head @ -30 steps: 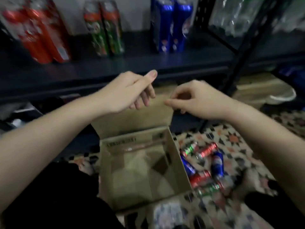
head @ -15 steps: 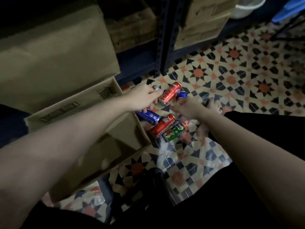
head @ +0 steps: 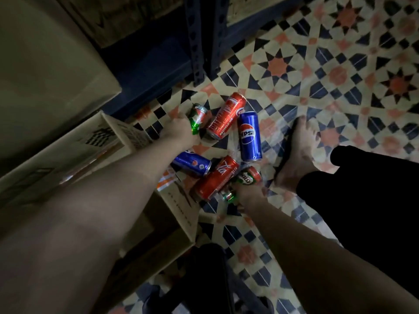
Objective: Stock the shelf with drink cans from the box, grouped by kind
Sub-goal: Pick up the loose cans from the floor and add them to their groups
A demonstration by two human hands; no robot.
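Several drink cans lie on the patterned floor beside the open cardboard box [head: 127, 132]. My left hand [head: 181, 132] grips a green can [head: 198, 115] at the far side of the pile. My right hand [head: 248, 196] grips another green can [head: 249, 177] at the near side. Between them lie two red cans, one far [head: 226, 115] and one near [head: 215, 177]. Two blue Pepsi cans lie there too, one on the right [head: 249, 135] and one by the box [head: 191, 163]. The shelf boards are out of view.
A dark blue shelf post [head: 196, 39] stands on the floor just beyond the cans. Cardboard boxes [head: 45, 64] fill the low shelf at left. A bare foot [head: 299, 152] and black trouser leg [head: 362, 189] are right of the cans.
The view has dropped from the shelf to the floor. Both hands came down from above the box to the can pile, and each now grips a green can.
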